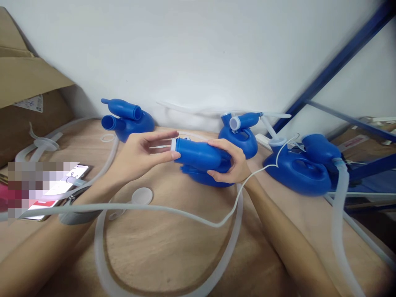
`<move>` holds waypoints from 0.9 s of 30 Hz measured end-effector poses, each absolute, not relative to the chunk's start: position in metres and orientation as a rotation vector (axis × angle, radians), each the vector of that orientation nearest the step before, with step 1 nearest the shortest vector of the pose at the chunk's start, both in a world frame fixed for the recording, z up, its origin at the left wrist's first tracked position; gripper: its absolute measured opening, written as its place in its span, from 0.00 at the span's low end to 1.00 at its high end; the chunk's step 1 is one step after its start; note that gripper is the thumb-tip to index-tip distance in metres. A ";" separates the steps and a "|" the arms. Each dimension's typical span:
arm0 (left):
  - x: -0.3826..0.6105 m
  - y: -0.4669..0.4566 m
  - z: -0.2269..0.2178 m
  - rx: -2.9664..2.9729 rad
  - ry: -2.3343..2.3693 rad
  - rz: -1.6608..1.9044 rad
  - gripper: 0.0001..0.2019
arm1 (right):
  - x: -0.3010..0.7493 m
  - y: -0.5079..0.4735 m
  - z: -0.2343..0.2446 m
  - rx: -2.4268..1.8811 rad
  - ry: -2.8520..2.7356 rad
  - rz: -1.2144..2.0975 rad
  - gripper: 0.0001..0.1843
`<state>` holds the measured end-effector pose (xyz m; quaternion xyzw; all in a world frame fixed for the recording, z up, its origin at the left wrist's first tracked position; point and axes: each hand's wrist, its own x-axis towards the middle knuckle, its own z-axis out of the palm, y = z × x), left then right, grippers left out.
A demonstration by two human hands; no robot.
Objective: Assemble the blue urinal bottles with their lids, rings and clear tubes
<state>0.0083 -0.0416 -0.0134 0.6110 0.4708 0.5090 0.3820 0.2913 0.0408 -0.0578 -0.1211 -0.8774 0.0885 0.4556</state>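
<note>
My right hand (pixel 229 159) is wrapped around a blue plastic urinal cup (pixel 198 153), held on its side over the wooden table. At the cup's left end sits a white ring (pixel 173 144). The thumb and index fingertip of my left hand (pixel 139 154) close on opposite edges of this ring, while its other fingers stretch out behind. Just beneath the cup is a blue urinal bottle (pixel 210 180), mostly hidden by the cup and my right hand. A clear hose (pixel 100 247) loops across the table in front of it.
More blue urinal bottles stand at back left (pixel 145 123), back right (pixel 252 146) and right (pixel 300 175). A round white cap (pixel 142 196) lies on the table (pixel 161 255). A white cable (pixel 185 214) crosses the foreground. A phone (pixel 58 192) and cardboard box (pixel 27 115) are left; a blue rack (pixel 340 62) stands right.
</note>
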 end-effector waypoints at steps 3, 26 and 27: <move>0.008 -0.040 -0.014 1.558 1.192 1.317 0.34 | 0.293 0.041 -0.057 -0.338 -2.172 0.220 0.39; -0.004 -0.039 -0.012 1.774 1.007 1.071 0.35 | 0.295 0.040 -0.052 -0.329 -2.176 0.250 0.37; -0.005 -0.040 -0.011 1.792 1.041 1.061 0.37 | 0.295 0.040 -0.052 -0.317 -2.171 0.265 0.36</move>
